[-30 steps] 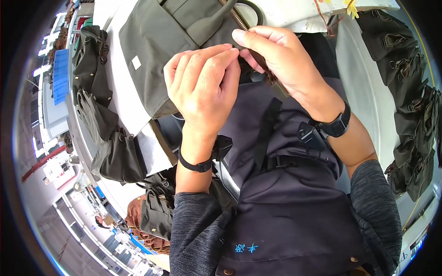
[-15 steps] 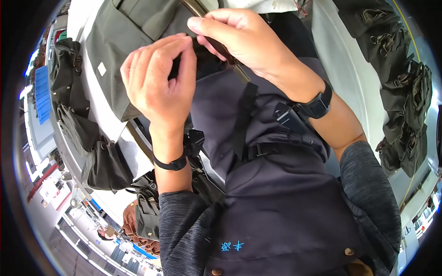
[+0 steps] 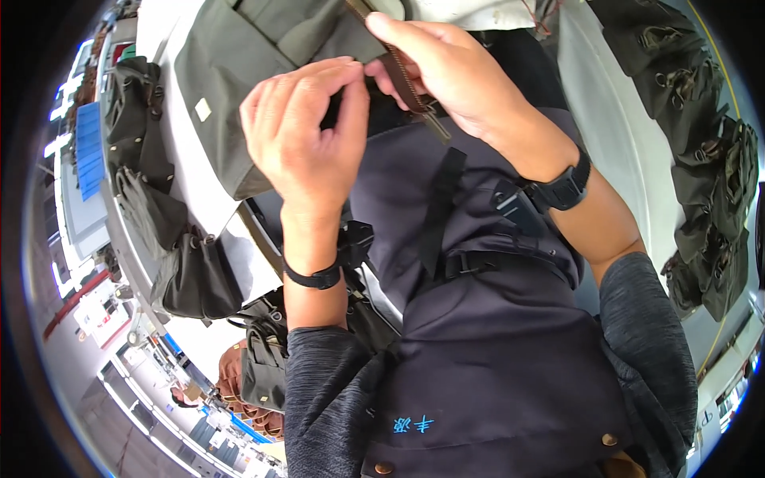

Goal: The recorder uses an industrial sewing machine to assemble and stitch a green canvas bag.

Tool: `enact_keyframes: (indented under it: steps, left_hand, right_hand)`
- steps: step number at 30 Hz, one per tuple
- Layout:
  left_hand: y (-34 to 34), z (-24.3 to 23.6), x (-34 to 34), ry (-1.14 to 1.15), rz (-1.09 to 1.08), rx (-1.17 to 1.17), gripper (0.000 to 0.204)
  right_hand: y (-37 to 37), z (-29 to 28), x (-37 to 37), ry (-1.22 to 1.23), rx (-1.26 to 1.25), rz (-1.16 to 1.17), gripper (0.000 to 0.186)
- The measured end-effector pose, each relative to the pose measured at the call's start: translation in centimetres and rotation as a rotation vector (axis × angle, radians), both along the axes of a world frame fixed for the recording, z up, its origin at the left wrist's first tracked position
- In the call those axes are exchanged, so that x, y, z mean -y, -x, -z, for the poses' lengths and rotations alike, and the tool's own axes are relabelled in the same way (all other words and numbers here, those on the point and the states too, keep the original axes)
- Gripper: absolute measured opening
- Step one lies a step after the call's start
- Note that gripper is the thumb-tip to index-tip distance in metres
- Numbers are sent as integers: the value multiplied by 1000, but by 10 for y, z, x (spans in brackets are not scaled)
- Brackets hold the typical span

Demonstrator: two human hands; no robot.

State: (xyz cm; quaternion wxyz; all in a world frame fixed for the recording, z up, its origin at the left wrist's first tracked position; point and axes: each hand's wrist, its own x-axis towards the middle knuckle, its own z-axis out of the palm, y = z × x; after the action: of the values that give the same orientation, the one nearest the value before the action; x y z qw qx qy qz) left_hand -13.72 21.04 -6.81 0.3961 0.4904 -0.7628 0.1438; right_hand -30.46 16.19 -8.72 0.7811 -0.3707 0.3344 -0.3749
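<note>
Between the thumb and fingers of my right hand (image 3: 470,92) is a zipper (image 3: 404,78), a dark brown strip with a row of metal teeth. Its lower end (image 3: 438,127) hangs free below my fingers, over my dark apron. My left hand (image 3: 307,135) is just left of the zipper, thumb and fingertips pinched together; whatever is between them is too small or hidden to make out. Under and beyond both hands lies an olive-green bag (image 3: 231,72) with a small pale label (image 3: 202,109). The zipper's upper end runs out of the picture at the top.
The bag lies on a white table (image 3: 606,135). Several dark green bags (image 3: 195,275) line the left side, and more (image 3: 701,159) are heaped on the right. A brown bundle (image 3: 235,382) sits low at left, beside another green bag (image 3: 263,366).
The zipper has turned in my right hand, so its row of teeth now shows. The whole view has shifted slightly, with both hands and the bags appearing further right. My left hand keeps its pinch.
</note>
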Motion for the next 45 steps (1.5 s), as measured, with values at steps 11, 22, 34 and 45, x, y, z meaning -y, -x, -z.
enact_keyframes:
  steps: [11, 22, 34, 45]
  left_hand:
    - [-1, -8, 1, -9, -2, 7, 20]
    - [-3, -73, 17, -153, 169, 351, 20]
    - [-54, -136, 8, 96, -92, 676, 21]
    - [1, -102, 20, -271, -208, 418, 33]
  right_hand:
    - [-6, 2, 2, 211, -24, -34, 36]
    - [-18, 18, -7, 262, 36, 55, 30]
    - [-21, 19, -6, 308, 48, 128, 34]
    - [-21, -17, -17, -135, 590, 88, 17]
